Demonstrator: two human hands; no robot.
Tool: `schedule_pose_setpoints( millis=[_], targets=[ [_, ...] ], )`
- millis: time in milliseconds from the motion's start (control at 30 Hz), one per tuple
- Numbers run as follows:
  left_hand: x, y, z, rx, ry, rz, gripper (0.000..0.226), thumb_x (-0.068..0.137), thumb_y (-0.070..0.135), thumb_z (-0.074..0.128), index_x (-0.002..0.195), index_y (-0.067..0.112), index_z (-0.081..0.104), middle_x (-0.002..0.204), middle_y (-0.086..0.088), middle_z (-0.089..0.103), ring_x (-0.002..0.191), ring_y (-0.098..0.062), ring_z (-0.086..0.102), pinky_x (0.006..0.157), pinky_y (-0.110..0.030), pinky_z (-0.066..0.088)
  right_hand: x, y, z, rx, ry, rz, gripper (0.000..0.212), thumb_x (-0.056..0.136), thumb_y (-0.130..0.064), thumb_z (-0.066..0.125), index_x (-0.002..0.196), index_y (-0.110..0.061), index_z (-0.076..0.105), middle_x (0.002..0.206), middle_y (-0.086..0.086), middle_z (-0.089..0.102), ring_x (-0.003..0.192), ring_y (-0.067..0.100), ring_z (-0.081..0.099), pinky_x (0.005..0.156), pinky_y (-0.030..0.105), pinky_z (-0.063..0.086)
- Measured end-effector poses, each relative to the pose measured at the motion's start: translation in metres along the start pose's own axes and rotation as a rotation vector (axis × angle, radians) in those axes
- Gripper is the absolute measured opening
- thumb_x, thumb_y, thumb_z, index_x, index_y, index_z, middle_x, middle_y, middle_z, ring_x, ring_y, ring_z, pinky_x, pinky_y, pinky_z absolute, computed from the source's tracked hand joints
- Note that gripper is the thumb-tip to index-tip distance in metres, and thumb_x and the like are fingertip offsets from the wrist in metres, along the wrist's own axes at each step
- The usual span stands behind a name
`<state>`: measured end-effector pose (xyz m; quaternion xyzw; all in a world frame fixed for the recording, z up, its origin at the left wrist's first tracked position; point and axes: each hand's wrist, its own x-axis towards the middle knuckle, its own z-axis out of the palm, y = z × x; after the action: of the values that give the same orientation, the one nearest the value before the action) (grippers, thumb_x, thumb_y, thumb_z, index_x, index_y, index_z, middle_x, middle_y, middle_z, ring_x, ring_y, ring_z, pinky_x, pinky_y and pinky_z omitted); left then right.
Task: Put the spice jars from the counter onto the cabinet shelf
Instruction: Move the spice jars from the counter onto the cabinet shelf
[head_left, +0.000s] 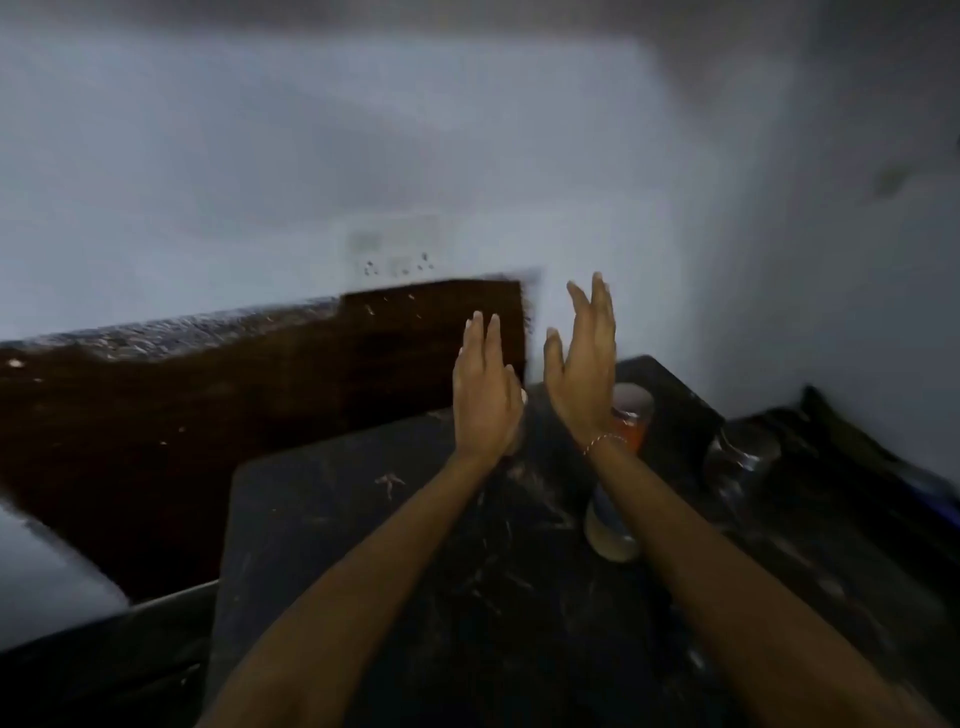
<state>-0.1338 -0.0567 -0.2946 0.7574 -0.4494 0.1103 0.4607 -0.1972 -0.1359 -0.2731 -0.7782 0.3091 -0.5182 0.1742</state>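
Frame blurred. Left hand (485, 400) raised above dark counter (332, 525), fingers straight, holding nothing. Right hand (582, 374) beside it, palm inward, fingers straight, empty. Orange-filled jar (635, 415) and a second jar (610, 530) stand on counter behind right wrist; clear glass jar (740, 457) further right.

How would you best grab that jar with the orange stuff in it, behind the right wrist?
Probably by its side wall, just under the pale lid, coming from the right hand side. The orange jar seems to stand upright on the dark counter, with bare counter to its right. Both hands are open and hold nothing. The picture is blurred, so details are uncertain.
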Motion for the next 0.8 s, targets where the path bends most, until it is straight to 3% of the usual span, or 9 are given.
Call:
schedule_pose_setpoints(
  millis=[67, 133, 333, 433, 500, 633, 700, 800],
  targets=[
    [-0.035, 0.005, 0.024, -0.091, -0.092, 0.002, 0.044, 0.094, 0.005, 0.04, 0.138, 0.0, 0.039, 0.146, -0.017, 0.039, 0.139, -0.026, 0.033, 0.116, -0.047, 0.025, -0.035, 0.032, -0.018, -0.105, -0.057, 0.08, 0.048, 0.092, -0.022, 0.048, 0.138, -0.012, 0.039, 0.152, 0.012, 0.029, 0.14, 0.027, 0.029, 0.113, 0.044, 0.029],
    [-0.071, 0.01, 0.05, -0.159, -0.167, 0.028, 0.039, 0.091, 0.003, 0.041, 0.129, -0.002, 0.049, 0.134, -0.021, 0.053, 0.129, -0.03, 0.047, 0.11, -0.05, 0.034, -0.069, 0.063, -0.037, -0.154, -0.128, 0.176, 0.051, 0.093, -0.022, 0.047, 0.141, -0.01, 0.033, 0.152, 0.014, 0.027, 0.141, 0.028, 0.025, 0.116, 0.045, 0.023],
    [-0.139, 0.02, 0.109, -0.264, -0.507, -0.131, 0.044, 0.098, 0.014, 0.038, 0.141, 0.007, 0.035, 0.149, -0.011, 0.035, 0.14, -0.02, 0.03, 0.116, -0.032, 0.023, -0.14, 0.124, -0.091, -0.262, -0.267, 0.426, 0.055, 0.092, -0.022, 0.051, 0.142, -0.014, 0.031, 0.155, 0.008, 0.02, 0.144, 0.022, 0.016, 0.115, 0.036, 0.019],
    [-0.16, 0.027, 0.124, -0.272, -0.547, -0.106, 0.045, 0.099, 0.018, 0.037, 0.142, 0.009, 0.033, 0.151, -0.009, 0.033, 0.141, -0.019, 0.028, 0.114, -0.032, 0.026, -0.147, 0.139, -0.117, -0.321, -0.31, 0.418, 0.052, 0.089, -0.03, 0.056, 0.136, -0.014, 0.041, 0.148, 0.01, 0.036, 0.138, 0.024, 0.03, 0.113, 0.04, 0.027],
    [-0.182, 0.036, 0.132, -0.335, -0.588, -0.109, 0.042, 0.098, 0.02, 0.038, 0.14, 0.011, 0.038, 0.146, -0.007, 0.04, 0.136, -0.017, 0.036, 0.111, -0.031, 0.031, -0.154, 0.149, -0.132, -0.399, -0.372, 0.386, 0.05, 0.085, -0.036, 0.059, 0.129, -0.015, 0.049, 0.14, 0.011, 0.045, 0.131, 0.025, 0.04, 0.109, 0.042, 0.034],
    [-0.226, 0.058, 0.149, -0.535, -0.716, -0.242, 0.042, 0.099, 0.026, 0.038, 0.14, 0.017, 0.039, 0.139, -0.002, 0.05, 0.127, -0.011, 0.047, 0.105, -0.022, 0.036, -0.176, 0.169, -0.152, -0.424, -0.47, 0.485, 0.04, 0.083, -0.039, 0.06, 0.117, -0.016, 0.058, 0.126, 0.006, 0.055, 0.115, 0.021, 0.053, 0.094, 0.041, 0.047],
    [-0.237, 0.063, 0.158, -0.614, -0.756, -0.295, 0.049, 0.096, 0.029, 0.044, 0.143, 0.019, 0.033, 0.143, 0.0, 0.046, 0.13, -0.009, 0.044, 0.107, -0.024, 0.037, -0.181, 0.176, -0.155, -0.313, -0.462, 0.61, 0.034, 0.085, -0.039, 0.058, 0.109, -0.015, 0.062, 0.111, 0.004, 0.064, 0.099, 0.015, 0.06, 0.084, 0.032, 0.051],
    [-0.24, 0.057, 0.169, -0.636, -0.887, -0.284, 0.088, 0.078, 0.041, 0.067, 0.148, 0.023, 0.016, 0.149, 0.007, 0.034, 0.135, 0.0, 0.034, 0.108, -0.016, 0.032, -0.179, 0.184, -0.152, -0.164, -0.428, 0.77, 0.028, 0.086, -0.039, 0.059, 0.1, -0.016, 0.065, 0.098, 0.001, 0.068, 0.086, 0.008, 0.058, 0.078, 0.023, 0.047]
  ],
)
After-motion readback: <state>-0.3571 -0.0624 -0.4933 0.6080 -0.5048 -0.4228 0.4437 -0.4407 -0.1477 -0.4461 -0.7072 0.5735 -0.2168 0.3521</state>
